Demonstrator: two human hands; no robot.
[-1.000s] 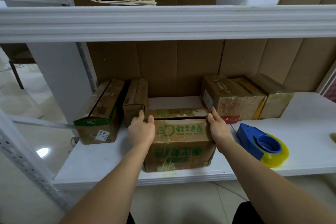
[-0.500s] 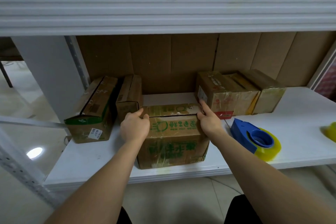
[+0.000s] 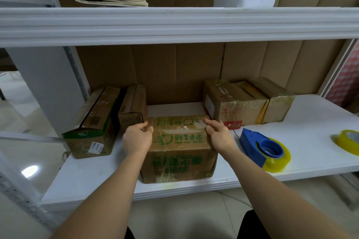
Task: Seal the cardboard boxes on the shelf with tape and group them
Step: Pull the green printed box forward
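White shelving (image 3: pixel 194 184) fills the view, with a lower shelf board carrying all the work items and a cardboard sheet lining the back.

Nearest, at the front edge of the shelf, stands the green-printed box (image 3: pixel 178 153). The left hand (image 3: pixel 137 137) grips its upper left corner with curled fingers; the right hand (image 3: pixel 219 136) grips the upper right corner, fingers laid over the top flap. Glossy film is visible across the top, which suggests tape is already applied; the seam itself cannot be judged fully.

Just right of this box lies the blue tape dispenser (image 3: pixel 262 147) with a yellow roll, untouched. A spare yellow tape roll (image 3: pixel 347 141) sits at the far right edge.

Further back, two boxes on the left (image 3: pixel 108 120) stand side by side. Three boxes on the right (image 3: pixel 244 103) stand touching in a row and show tape film.

Assessment: the right group appears sealed and grouped. The held box remains to be placed with a group. The sealing state of the left pair cannot be determined.
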